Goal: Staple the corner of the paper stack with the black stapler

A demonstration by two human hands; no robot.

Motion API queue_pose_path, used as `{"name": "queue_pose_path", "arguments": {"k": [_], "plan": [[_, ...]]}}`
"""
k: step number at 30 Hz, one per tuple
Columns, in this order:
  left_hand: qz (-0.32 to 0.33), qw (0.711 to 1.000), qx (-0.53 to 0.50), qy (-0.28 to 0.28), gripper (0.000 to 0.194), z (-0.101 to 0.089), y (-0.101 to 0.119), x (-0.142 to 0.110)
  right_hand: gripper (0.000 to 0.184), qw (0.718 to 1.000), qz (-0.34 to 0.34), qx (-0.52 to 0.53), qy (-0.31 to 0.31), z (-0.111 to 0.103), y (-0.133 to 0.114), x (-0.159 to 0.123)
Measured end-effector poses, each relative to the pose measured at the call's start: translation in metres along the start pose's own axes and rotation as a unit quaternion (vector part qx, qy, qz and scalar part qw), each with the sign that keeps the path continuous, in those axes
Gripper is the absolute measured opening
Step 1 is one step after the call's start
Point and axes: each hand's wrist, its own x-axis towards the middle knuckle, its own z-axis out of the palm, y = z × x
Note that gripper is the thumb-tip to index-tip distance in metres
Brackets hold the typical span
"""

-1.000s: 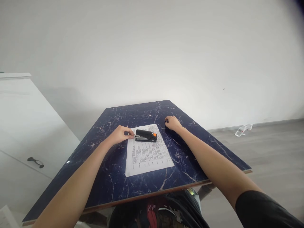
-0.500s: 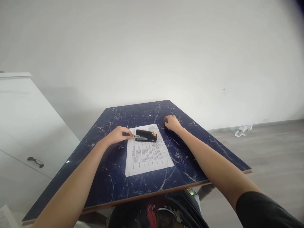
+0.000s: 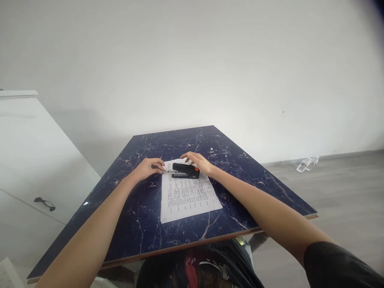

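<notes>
A black stapler (image 3: 184,171) with an orange patch at its right end lies on a printed paper stack (image 3: 192,198). Its jaw faces left, and a thin metal rod or tray sticks out from that end. My left hand (image 3: 147,168) is at the left of the stapler, thumb and fingers pinching this metal part. Just behind the stapler is my right hand (image 3: 199,162), fingers bent down toward its top over the paper's far edge. Whatever its fingertips hold is too small to make out. A small pale piece (image 3: 211,149) lies beyond my right hand.
Paper and stapler are on a dark blue marbled table (image 3: 144,236) against a white wall. A white cabinet (image 3: 36,160) with a black handle (image 3: 45,203) stands at left. On the floor at right lies a white item (image 3: 306,164), perhaps a power strip.
My right hand has moved left from the table beside the paper to behind the stapler, uncovering the small pale piece. My left hand has drawn slightly left with the metal part.
</notes>
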Motion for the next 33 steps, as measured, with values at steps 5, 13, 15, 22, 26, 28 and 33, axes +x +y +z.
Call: {"name": "queue_pose_path", "arguments": {"k": [5, 13, 15, 22, 26, 28, 33], "plan": [[0.030, 0.999, -0.021, 0.023, 0.023, 0.011, 0.000, 0.006, 0.043, 1.000, 0.000, 0.005, -0.016, 0.020, -0.009, -0.001], [0.056, 0.998, 0.037, 0.009, 0.022, 0.039, 0.017, 0.019, 0.039, 1.000, -0.014, 0.001, 0.017, 0.022, -0.005, 0.002], [0.060, 0.998, 0.035, -0.003, 0.028, 0.045, 0.021, 0.020, 0.038, 0.999, -0.026, 0.004, 0.018, 0.024, -0.003, 0.003], [0.068, 0.995, 0.071, -0.010, 0.030, 0.050, 0.025, 0.021, 0.043, 0.999, -0.036, -0.017, 0.033, 0.023, 0.003, 0.005], [0.049, 0.993, 0.112, -0.002, 0.036, 0.036, 0.026, 0.017, 0.042, 0.991, -0.087, -0.098, -0.011, 0.017, -0.010, 0.000], [0.032, 0.991, 0.129, 0.020, 0.038, 0.028, 0.024, 0.014, 0.039, 0.978, -0.117, -0.159, -0.061, 0.012, -0.019, -0.004], [-0.084, 0.974, 0.182, 0.103, 0.044, 0.024, 0.010, 0.012, 0.043, 0.963, -0.104, -0.213, -0.130, 0.006, -0.028, -0.011]]}}
